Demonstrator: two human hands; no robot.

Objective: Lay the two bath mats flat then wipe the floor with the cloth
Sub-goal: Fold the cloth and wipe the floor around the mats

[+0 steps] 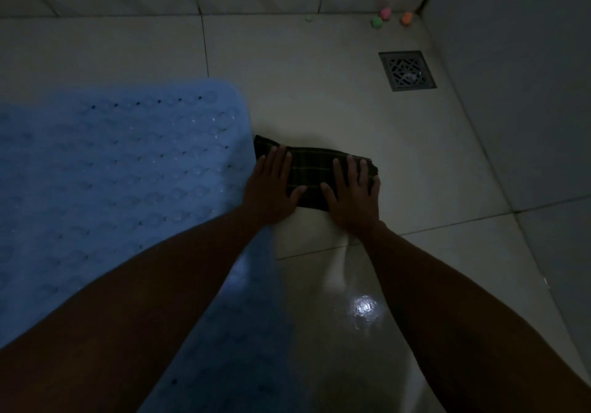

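both arms reach forward and down, palms flat. the left hand (271,185) presses the left end of the folded dark cloth (311,172), fingers straight and spread, grasping nothing. the right hand (351,191) presses the right end the same way, fingers extended. the cloth lies on the tiled floor (319,92), just beside the edge of the blue bath mat (112,156), which lies flat at left.

Pale tiled floor (319,92) under blue bath mat (112,163), dark folded cloth (315,172), square drain grate (407,70).
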